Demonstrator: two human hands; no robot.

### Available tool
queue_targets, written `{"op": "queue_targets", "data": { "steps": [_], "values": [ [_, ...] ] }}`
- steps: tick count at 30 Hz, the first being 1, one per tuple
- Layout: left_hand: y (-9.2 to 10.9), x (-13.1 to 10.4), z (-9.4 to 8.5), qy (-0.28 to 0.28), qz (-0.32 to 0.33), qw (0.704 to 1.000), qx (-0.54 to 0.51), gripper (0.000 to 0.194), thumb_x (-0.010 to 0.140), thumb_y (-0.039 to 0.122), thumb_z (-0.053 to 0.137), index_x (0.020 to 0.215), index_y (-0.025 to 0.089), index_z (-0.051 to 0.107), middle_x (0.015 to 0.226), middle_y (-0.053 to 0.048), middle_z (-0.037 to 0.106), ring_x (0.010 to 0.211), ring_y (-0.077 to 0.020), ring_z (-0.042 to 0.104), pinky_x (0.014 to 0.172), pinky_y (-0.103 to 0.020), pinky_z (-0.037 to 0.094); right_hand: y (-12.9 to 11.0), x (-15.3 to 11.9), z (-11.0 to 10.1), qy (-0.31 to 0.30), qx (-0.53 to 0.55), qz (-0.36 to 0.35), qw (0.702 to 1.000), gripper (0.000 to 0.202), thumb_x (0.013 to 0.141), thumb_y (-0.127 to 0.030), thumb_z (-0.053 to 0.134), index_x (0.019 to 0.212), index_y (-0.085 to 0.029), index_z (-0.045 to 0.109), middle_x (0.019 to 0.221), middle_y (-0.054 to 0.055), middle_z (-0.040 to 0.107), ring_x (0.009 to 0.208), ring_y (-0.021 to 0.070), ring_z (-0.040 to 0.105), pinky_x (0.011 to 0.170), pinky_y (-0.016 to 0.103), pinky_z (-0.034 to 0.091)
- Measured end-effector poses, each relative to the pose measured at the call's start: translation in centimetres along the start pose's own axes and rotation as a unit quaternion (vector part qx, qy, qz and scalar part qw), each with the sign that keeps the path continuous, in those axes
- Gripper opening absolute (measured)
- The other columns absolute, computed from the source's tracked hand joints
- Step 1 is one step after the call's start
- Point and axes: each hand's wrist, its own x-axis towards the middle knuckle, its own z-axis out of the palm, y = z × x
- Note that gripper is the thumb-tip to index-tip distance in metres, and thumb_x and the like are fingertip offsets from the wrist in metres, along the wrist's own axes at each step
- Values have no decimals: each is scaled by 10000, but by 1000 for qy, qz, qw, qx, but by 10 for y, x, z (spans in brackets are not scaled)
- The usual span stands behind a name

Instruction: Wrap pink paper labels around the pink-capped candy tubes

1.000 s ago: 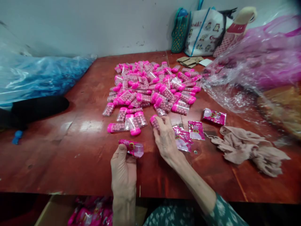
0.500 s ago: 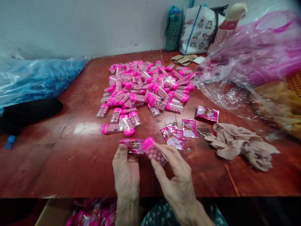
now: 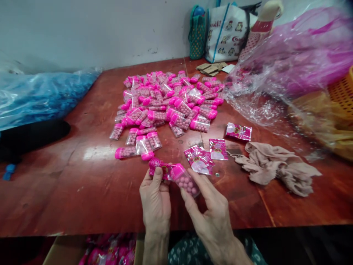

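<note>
Between the thumb and fingers of my left hand (image 3: 156,202) is a pink printed wrapper (image 3: 160,169). My right hand (image 3: 211,209) grips a clear candy container (image 3: 187,184) with a bright pink cap and round pink balls inside. The cap end points left and meets the wrapper's right end; whether it sits inside the wrapper's mouth I cannot tell. Beyond my hands lies a heap of the same pink-capped containers (image 3: 165,97). Flat wrappers (image 3: 197,159) lie just past my right hand, with another wrapper (image 3: 218,149) and a wrapper stack (image 3: 238,132) to their right.
A crumpled beige cloth (image 3: 275,165) lies on the right of the red-brown table (image 3: 91,198). Clear plastic bags (image 3: 261,95) and an orange basket (image 3: 342,92) stand behind it. Blue bags (image 3: 44,95) lie left. Below the front edge, a carton (image 3: 64,250) holds pink packets.
My left hand has shifted right, and its wrapper now meets the cap of the container. The container has tilted slightly and moved a little to the right. The camera view has turned slightly.
</note>
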Motion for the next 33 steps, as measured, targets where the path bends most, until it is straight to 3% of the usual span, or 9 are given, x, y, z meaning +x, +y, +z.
{"op": "queue_targets", "data": {
  "steps": [5, 9, 12, 17, 20, 23, 25, 29, 33],
  "values": [
    [-8, -6, 3, -21, -42, 999, -12, 191, 610, 245, 773, 754, 160, 681, 740, -2, 706, 670, -110, 643, 678, -203, 497, 2, -2, 1, -1, -6, 51, 999, 340, 805, -118, 536, 1142, -112, 577, 988, 114, 673, 877, 197, 658, 766, 268, 556],
    [-13, -9, 2, -36, -84, 996, -4, 275, 618, 219, 763, 873, 156, 682, 801, -40, 710, 763, -164, 658, 761, -274, 503, 5, -7, 4, 18, -27, 23, 999, 373, 818, -124, 521, 1189, -133, 558, 1074, 126, 650, 960, 228, 634, 836, 333, 537],
    [-13, -11, 3, -56, -123, 991, -4, 256, 627, 259, 759, 853, 159, 691, 794, -56, 709, 828, -207, 657, 780, -309, 508, 5, -8, 4, 9, 1, 24, 1000, 392, 831, -116, 502, 1220, -149, 541, 1063, 117, 649, 991, 220, 622, 848, 321, 530],
    [-13, -13, 10, -77, -211, 974, -9, 336, 595, 433, 754, 769, 148, 715, 761, -86, 707, 864, -256, 649, 762, -331, 524, 2, -2, 1, -31, 137, 171, 975, 346, 856, -221, 526, 1200, -191, 560, 1037, 72, 671, 952, 210, 643, 829, 308, 538],
    [-14, -13, 11, -89, -185, 979, 11, 350, 628, 409, 740, 841, 133, 714, 749, -83, 706, 835, -249, 654, 768, -344, 519, 3, -3, 1, -25, 187, 224, 956, 370, 861, -280, 527, 1225, -220, 534, 1001, 54, 686, 893, 209, 660, 781, 324, 553],
    [-12, -12, 10, -92, -104, 989, 50, 307, 627, 343, 754, 840, 126, 712, 785, -84, 708, 827, -236, 653, 783, -338, 509, 5, -5, 0, -26, 170, 205, 963, 376, 853, -261, 532, 1227, -218, 534, 1114, 66, 644, 981, 218, 621, 863, 349, 506],
    [-9, -11, 9, -116, -83, 987, 70, 335, 612, 369, 760, 836, 124, 713, 830, -97, 707, 844, -243, 648, 779, -336, 509, 3, -6, 0, -33, 182, 200, 962, 363, 850, -256, 537, 1212, -234, 548, 1069, 46, 655, 974, 206, 614, 878, 335, 487],
    [-7, -13, 7, -176, -151, 971, 61, 462, 676, 529, 649, 902, 130, 706, 893, -129, 699, 847, -260, 647, 728, -346, 523, 0, -7, 2, -74, 284, 242, 925, 292, 864, -295, 521, 1147, -246, 573, 754, -13, 634, 724, 151, 618, 694, 254, 516],
    [-9, -17, 7, -167, -158, 970, 79, 420, 676, 514, 657, 850, 136, 715, 847, -114, 710, 770, -248, 663, 693, -340, 529, 1, -10, 4, -110, 288, 255, 917, 204, 868, -312, 501, 1000, -194, 603, 787, 8, 600, 733, 153, 574, 707, 259, 486]
  ]
}}
